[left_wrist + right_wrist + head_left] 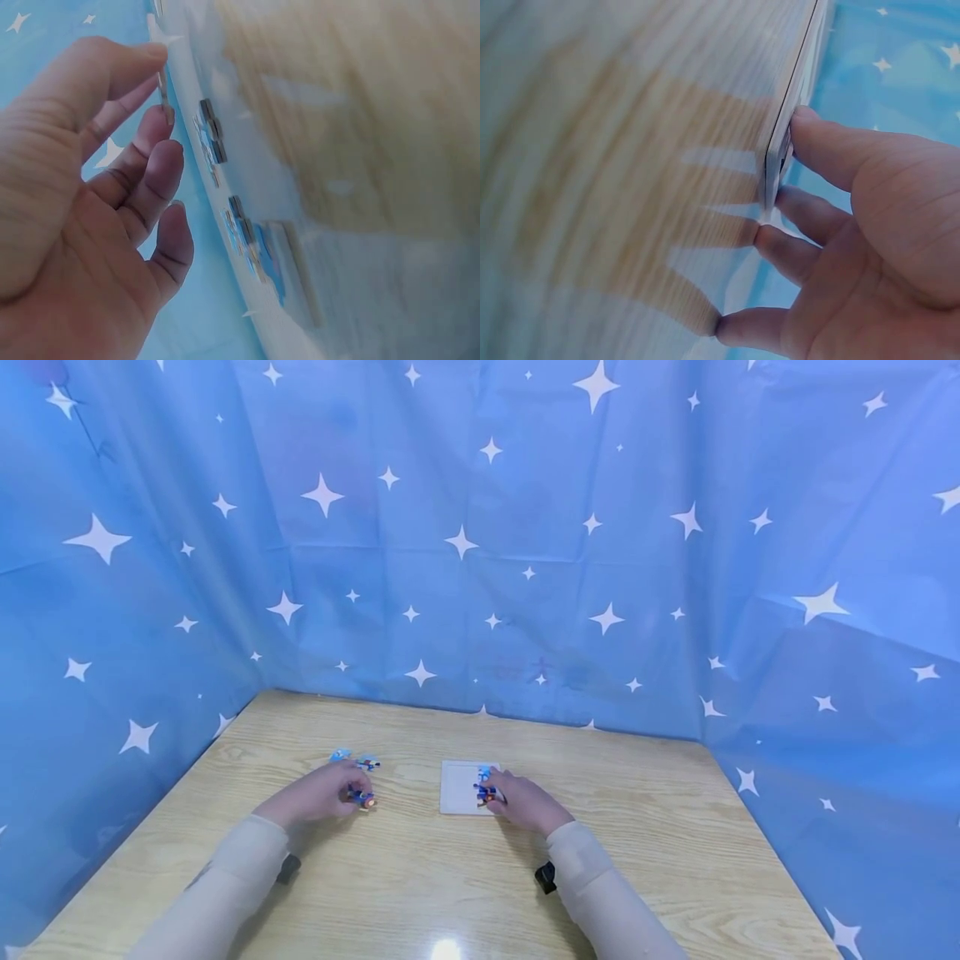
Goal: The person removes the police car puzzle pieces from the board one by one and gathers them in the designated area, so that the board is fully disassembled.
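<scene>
My left hand (pixel 336 787) pinches a thin jigsaw piece (pixel 163 88) between thumb and fingertips, just above the table; in the left wrist view it shows edge-on. Beyond that hand, other jigsaw pieces, one light blue (pixel 341 754) and one multicoloured (pixel 367 763), lie on the table. Over the right side of a white square puzzle tray (pixel 457 788) is my right hand (pixel 525 800). Its thumb rests on the tray's upper side, while straight fingers touch the tray's edge and the tabletop. Colourful joined-looking pieces (pixel 484 795) lie in the tray, partly covered by that hand.
The wood-grain table (pixel 420 877) is glossy and reflects light near its front edge. A blue curtain (pixel 465 577) with white stars encloses the back and both sides. Dark wrist-camera parts (pixel 546 877) sit below the cuffs.
</scene>
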Available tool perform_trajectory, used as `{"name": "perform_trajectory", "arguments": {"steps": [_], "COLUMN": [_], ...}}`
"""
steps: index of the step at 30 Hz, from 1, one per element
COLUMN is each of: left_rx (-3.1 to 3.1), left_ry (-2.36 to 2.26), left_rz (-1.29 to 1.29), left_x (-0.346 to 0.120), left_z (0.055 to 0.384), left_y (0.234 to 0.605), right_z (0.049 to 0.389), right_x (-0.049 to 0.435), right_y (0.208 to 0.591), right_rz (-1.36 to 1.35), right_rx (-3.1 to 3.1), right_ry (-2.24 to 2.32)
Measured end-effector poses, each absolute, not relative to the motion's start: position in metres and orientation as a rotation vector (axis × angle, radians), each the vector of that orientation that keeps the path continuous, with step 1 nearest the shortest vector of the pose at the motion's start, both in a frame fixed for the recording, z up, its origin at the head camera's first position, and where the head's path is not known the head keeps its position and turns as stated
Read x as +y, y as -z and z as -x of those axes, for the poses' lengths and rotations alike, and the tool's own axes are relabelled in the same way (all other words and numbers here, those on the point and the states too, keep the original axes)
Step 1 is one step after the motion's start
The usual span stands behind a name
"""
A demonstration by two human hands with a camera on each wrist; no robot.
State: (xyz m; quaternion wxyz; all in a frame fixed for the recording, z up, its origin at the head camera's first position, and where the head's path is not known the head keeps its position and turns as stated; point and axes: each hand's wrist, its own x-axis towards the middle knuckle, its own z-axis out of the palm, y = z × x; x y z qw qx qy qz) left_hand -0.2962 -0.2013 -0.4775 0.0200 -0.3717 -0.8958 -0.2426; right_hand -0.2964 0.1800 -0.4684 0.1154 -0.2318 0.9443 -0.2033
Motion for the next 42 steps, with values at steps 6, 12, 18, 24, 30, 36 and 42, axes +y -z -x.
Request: {"name": "perform_trajectory", "arguments": {"steps": [6,12,18,24,30,36,42], "left_rx": [-2.81,-2.865,-2.898,-2.919,-2.928,-2.952,-2.985], "left_ry": [0.773,0.792,0.791,0.809,0.866,0.93,0.927], "left_rz": [1.134,1.086,1.079,1.083,1.092,1.063,1.009], "left_x": [-0.209,-0.214,-0.219,-0.223,-0.226,-0.228,-0.227], "left_z": [0.289,0.284,0.282,0.28,0.277,0.275,0.274], "left_y": [0.477,0.48,0.479,0.475,0.474,0.474,0.47], "right_z": [0.297,0.297,0.299,0.299,0.299,0.298,0.299], "right_x": [0.178,0.178,0.18,0.182,0.181,0.181,0.181], "right_y": [0.467,0.468,0.469,0.47,0.471,0.471,0.472], "right_rz": [0.678,0.675,0.684,0.681,0.704,0.701,0.684], "right_rx": [2.768,2.767,2.769,2.761,2.761,2.76,2.761], "right_ry": [0.592,0.597,0.605,0.615,0.61,0.608,0.614]}}
